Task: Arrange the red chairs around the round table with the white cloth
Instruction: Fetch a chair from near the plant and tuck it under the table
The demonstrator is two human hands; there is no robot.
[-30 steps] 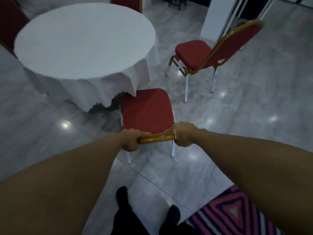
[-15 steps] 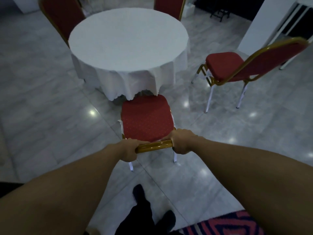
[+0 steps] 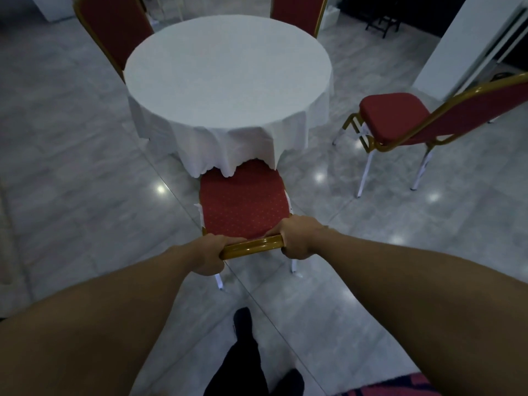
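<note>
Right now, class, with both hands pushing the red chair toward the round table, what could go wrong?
1. The white cloth already drapes over the front of the red padded seat; pushing further may snag it and drag it askew.
2. The left hand and right hand grip only the gold top rail, so the chair might tip.
</note>
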